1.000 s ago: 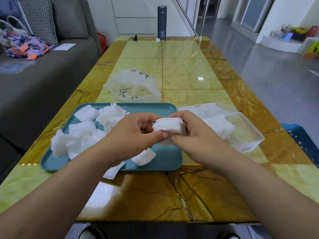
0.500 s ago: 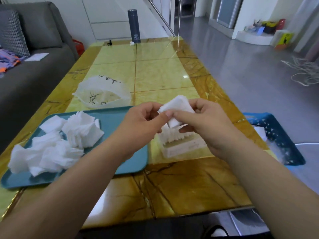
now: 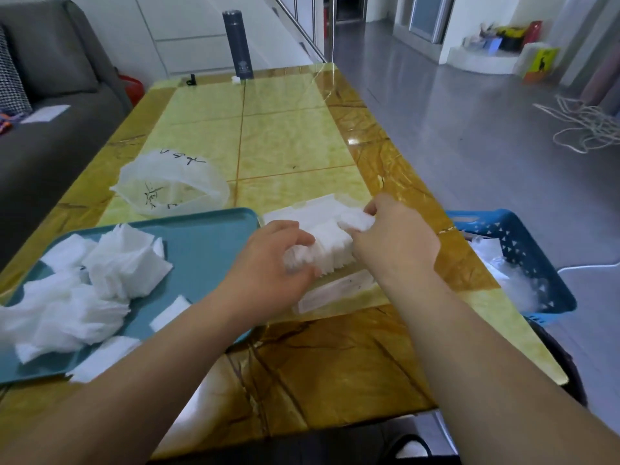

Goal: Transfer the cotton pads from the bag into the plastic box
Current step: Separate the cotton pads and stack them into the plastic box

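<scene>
A clear plastic box (image 3: 335, 290) stands on the table right of the tray, packed with a row of white cotton pads (image 3: 327, 239) standing on edge. My left hand (image 3: 271, 263) curls its fingers over the near end of that row. At the far end my right hand (image 3: 392, 236) pinches a small bunch of pads (image 3: 357, 220), right over the box. Loose cotton pads (image 3: 100, 273) lie heaped on the teal tray (image 3: 208, 243). The empty translucent bag (image 3: 171, 186) sits open behind the tray.
A blue perforated basket (image 3: 523, 243) with white stuff inside stands off the table's right edge. A dark flask (image 3: 239, 45) stands at the far end of the yellow marble table (image 3: 288, 146). A grey sofa (image 3: 50, 95) runs along the left.
Both hands have dropped from above the table down to the box, and the bunch of pads has gone down with them onto the row. The camera view swung right.
</scene>
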The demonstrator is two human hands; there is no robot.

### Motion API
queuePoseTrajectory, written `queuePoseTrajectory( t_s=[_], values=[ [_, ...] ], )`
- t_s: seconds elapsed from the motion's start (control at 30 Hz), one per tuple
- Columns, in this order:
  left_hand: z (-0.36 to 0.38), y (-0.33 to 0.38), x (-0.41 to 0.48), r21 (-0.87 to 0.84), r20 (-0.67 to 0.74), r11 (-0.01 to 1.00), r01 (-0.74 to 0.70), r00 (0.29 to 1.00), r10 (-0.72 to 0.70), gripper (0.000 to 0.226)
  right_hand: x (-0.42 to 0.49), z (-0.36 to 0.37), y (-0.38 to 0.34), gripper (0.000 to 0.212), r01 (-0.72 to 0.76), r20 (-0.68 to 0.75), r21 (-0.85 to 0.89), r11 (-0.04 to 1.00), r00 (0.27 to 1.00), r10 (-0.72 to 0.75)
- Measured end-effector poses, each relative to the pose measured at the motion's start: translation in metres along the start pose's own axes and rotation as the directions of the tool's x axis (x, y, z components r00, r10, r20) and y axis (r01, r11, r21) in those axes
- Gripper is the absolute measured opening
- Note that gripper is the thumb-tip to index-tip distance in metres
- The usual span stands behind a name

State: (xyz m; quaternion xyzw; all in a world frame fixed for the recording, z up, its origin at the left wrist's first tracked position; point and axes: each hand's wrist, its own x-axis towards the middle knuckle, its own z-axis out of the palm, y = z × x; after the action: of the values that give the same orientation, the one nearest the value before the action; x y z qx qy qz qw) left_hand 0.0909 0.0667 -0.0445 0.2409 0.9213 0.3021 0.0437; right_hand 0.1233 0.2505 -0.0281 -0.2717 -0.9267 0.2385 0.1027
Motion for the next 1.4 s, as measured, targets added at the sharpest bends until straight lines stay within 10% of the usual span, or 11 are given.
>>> queuePoseTrajectory(
  t_s=[0.3, 0.57, 0.67, 0.9, 1.13, 1.4],
  values=[
    [0.002, -0.014, -0.011, 0.008, 0.039, 0.997, -0.080, 0.996, 0.079, 0.049, -0.017, -0.008, -0.020, 0.020, 0.101, 0.302, -0.076, 0.992, 0.950, -0.073],
    [-0.027, -0.032, -0.044, 0.028, -0.062, 0.998, -0.053, 0.997, 0.054, 0.043, -0.040, -0.012, -0.048, 0.023, 0.259, 0.083, -0.182, 0.949, 0.965, -0.247],
    [-0.059, -0.058, -0.067, 0.146, -0.127, 0.987, 0.061, 0.991, -0.043, 0.029, -0.065, 0.012, -0.083, 0.053, 0.462, 0.104, 0.034, 0.886, 0.880, -0.463],
    [-0.117, -0.110, -0.119, 0.477, 0.003, 0.781, 0.404, 0.888, -0.460, 0.025, -0.113, 0.083, -0.143, 0.030, 0.595, 0.595, 0.169, 0.786, 0.574, -0.563],
    [-0.115, -0.127, -0.124, 0.281, 0.066, 0.906, 0.317, 0.935, -0.347, 0.020, -0.109, 0.108, -0.159, 0.008, 0.698, 0.566, -0.073, 0.712, 0.617, -0.546],
    [-0.104, -0.139, -0.111, 0.145, 0.043, 0.957, 0.252, 0.964, -0.261, 0.035, -0.091, 0.099, -0.149, 0.034, 0.512, 0.613, 0.011, 0.859, 0.675, -0.410]
  ],
)
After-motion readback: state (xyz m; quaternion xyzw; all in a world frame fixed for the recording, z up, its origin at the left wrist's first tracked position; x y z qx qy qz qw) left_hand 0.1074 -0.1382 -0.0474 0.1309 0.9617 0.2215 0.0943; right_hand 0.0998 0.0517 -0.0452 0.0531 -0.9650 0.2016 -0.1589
